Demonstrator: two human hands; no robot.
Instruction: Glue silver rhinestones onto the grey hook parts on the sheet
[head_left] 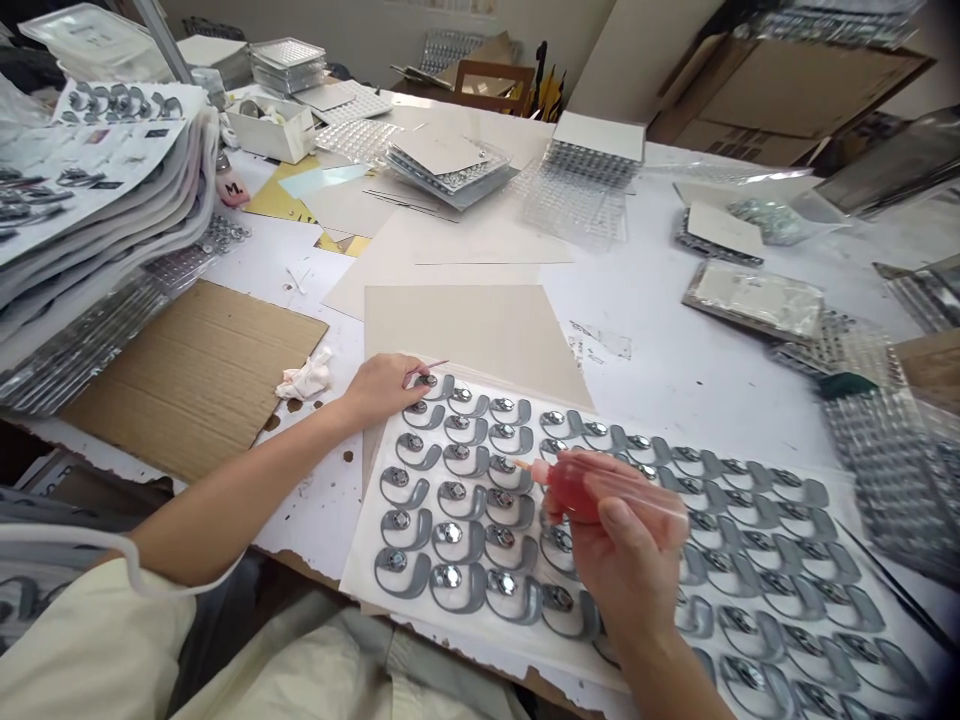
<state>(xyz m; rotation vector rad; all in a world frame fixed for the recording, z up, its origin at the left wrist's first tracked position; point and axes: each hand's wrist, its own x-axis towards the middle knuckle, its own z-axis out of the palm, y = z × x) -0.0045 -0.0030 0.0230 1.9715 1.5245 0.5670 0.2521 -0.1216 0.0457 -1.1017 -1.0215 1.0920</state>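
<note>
A white sheet (660,655) printed with rows of grey curved shapes, each bearing a shiny round stone, lies in front of me. My left hand (382,388) rests at the sheet's far left corner, fingers pinched on a thin pink stick (429,367) whose tip is by a stone. My right hand (626,565) is closed around a small clear squeeze bottle of red liquid (600,488). The bottle's nozzle points left, just above a stone in the sheet's middle rows.
A brown cardboard piece (191,375) and a crumpled tissue (306,378) lie to the left. Stacked printed sheets (90,200) rise at far left. Clear blister trays (574,190), grey card (472,330), a white box (274,130) and cardboard boxes (780,95) fill the back; more trays (885,460) sit right.
</note>
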